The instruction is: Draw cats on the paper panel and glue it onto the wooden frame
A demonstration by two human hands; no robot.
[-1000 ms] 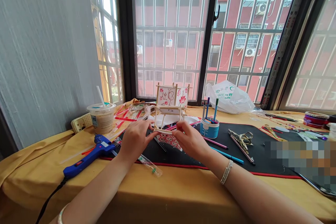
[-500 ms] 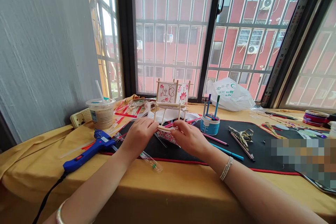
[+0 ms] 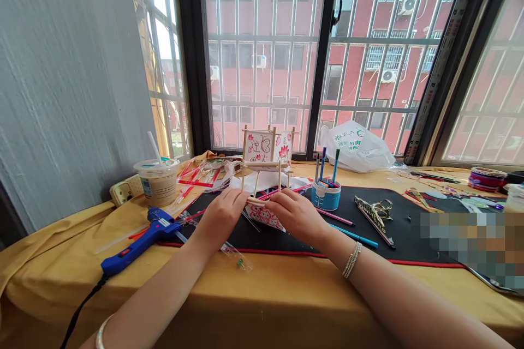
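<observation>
Between my hands stands a small frame of wooden sticks (image 3: 265,165) with upright posts and crossbars. My left hand (image 3: 224,211) is closed at the frame's lower left corner, fingertips pinched on it. On the right, my right hand (image 3: 295,212) pinches the other end of the low front crossbar. Patterned red and white paper (image 3: 266,218) shows below that bar. Behind the frame is a lantern-like piece with drawn panels (image 3: 261,145), showing a butterfly and pink flowers. My fingertips partly hide the frame's lower corners.
A blue glue gun (image 3: 141,240) and a drink cup (image 3: 156,181) are at left. To the right are a blue pen holder (image 3: 326,195), a teal pen (image 3: 354,235), a hair clip (image 3: 373,218) and a white plastic bag (image 3: 356,146). A black mat (image 3: 393,251) lies beneath.
The camera view has shifted slightly. My right hand's fingers have flattened and lowered a little over the crossbar's end. Both hands stay at the stick frame.
</observation>
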